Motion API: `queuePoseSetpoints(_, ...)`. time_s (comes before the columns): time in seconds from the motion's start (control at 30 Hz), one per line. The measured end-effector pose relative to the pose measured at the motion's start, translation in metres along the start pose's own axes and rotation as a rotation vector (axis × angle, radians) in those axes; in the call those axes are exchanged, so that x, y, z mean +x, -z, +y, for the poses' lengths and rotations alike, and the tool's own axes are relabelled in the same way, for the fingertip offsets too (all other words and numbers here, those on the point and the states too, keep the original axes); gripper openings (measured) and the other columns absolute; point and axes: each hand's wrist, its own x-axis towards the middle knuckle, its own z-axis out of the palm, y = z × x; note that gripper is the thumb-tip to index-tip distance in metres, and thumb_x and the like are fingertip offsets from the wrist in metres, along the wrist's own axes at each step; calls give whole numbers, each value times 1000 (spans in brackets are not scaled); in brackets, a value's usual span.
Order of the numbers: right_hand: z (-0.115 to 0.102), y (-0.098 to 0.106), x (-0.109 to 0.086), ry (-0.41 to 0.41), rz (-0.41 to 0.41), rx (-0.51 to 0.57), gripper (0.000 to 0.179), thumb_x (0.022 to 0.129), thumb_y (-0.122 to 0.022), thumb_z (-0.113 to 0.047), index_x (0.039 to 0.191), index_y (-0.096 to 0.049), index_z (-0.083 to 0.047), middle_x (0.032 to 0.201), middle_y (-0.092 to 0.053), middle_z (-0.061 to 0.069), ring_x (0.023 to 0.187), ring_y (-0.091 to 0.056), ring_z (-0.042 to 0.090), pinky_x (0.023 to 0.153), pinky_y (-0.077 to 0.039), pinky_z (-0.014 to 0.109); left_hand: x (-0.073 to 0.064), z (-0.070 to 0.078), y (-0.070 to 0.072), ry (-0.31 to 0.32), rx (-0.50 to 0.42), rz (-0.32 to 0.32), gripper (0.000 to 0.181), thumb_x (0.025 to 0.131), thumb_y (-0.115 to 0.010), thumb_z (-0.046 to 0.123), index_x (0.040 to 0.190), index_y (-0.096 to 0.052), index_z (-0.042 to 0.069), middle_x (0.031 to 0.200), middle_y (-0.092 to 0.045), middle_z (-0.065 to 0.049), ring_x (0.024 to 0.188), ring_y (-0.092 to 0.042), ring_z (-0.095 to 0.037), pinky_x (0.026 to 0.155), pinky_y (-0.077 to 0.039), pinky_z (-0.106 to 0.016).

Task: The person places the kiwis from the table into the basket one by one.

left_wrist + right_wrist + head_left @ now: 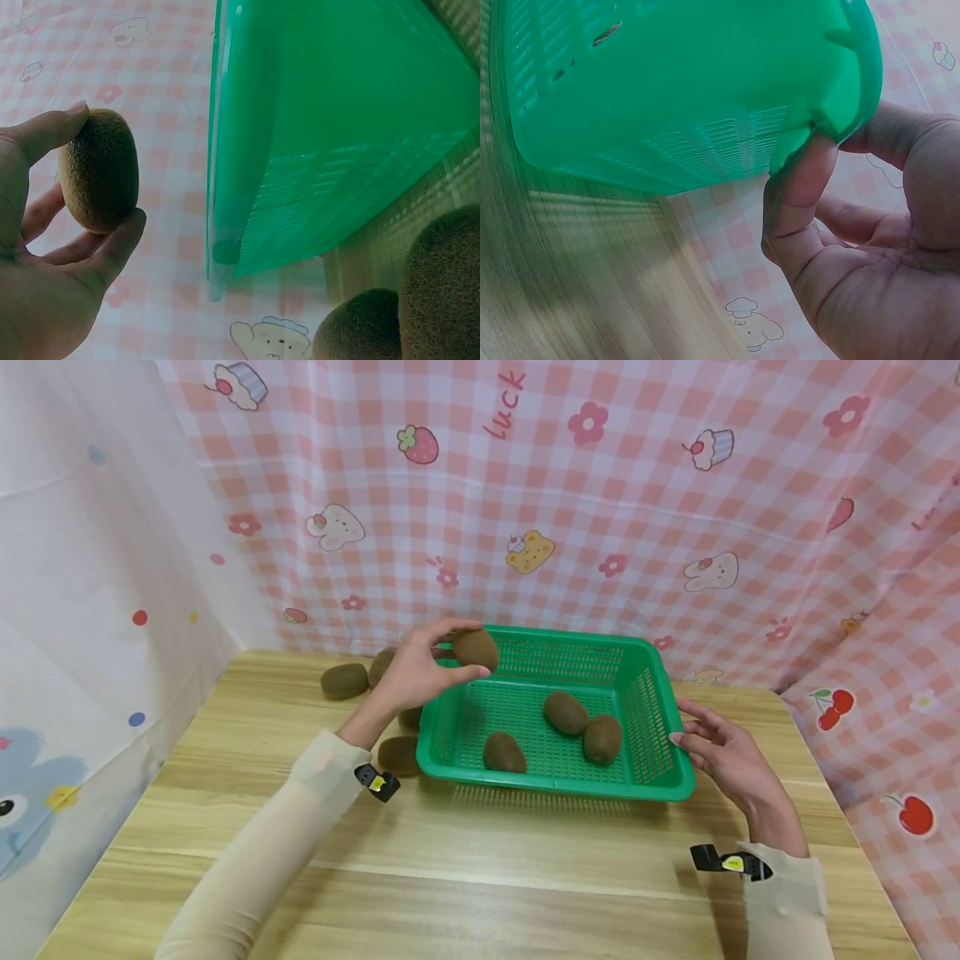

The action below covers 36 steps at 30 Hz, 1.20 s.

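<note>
While the left hand (420, 670) pinches a kiwifruit (476, 649) near the upper-left corner of the green basket (555, 783), at the centre of the head view, we find the right hand (726, 760) gripping the basket's rim (683, 768) at centre right. We count three kiwifruit (566, 713) inside; more kiwifruit (344, 681) lie on the wooden table (465, 877), left of centre.

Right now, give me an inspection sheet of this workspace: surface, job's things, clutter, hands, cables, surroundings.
Surface: wood-grain table.
Job's things: green basket holding three kiwis; more kiwis lie on the table to its left, some partly hidden.
Clutter: nothing seen.
Hands: left hand pinches a kiwi near the basket's left end; right hand holds the basket's right rim.
Cables: nothing seen.
Surroundings: pink checked cloth behind and at right; white printed cloth at left.
</note>
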Motion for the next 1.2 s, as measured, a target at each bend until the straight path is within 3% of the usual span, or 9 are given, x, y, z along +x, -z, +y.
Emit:
queuePoseSetpoints(0.4, -3, -1, 0, -19, -2, -37, 76, 101, -67, -28, 164, -26, -15, 114, -61, -6, 94, -64, 4, 78, -57, 21, -3, 0, 7, 49, 26, 0, 59, 92, -79, 32, 145, -56, 28, 151, -53, -1, 133, -55, -24, 106, -52, -46)
queuePoseSetpoints(0.63, -2, -1, 0, -14, -4, -39, 75, 101, -67, -28, 164, -27, -15, 113, -61, -8, 89, -61, 5, 73, -54, 21, -3, -6, 14, 49, 31, 45, 68, 90, -80, 33, 151, -50, 23, 153, -51, -5, 138, -50, -31, 111, -49, -50)
queuePoseSetpoints(0.9, -1, -1, 0, -9, -6, -9, 75, 101, -68, -26, 163, -27, -15, 113, -63, -8, 89, -62, 5, 73, -55, 21, -6, -17, 24, 65, 39, 101, 77, 90, -80, 34, 156, -43, 21, 162, -40, -5, 149, -37, -34, 118, -40, -52)
queuePoseSetpoints(1.2, 0, 0, 1, -16, -7, -5, 75, 100, -68, -26, 163, -28, -16, 113, -63, -8, 90, -63, 5, 74, -56, 21, -13, -36, 34, 104, 46, 159, 85, 89, -81, 39, 159, -38, 17, 164, -36, -4, 152, -34, -31, 122, -35, -52)
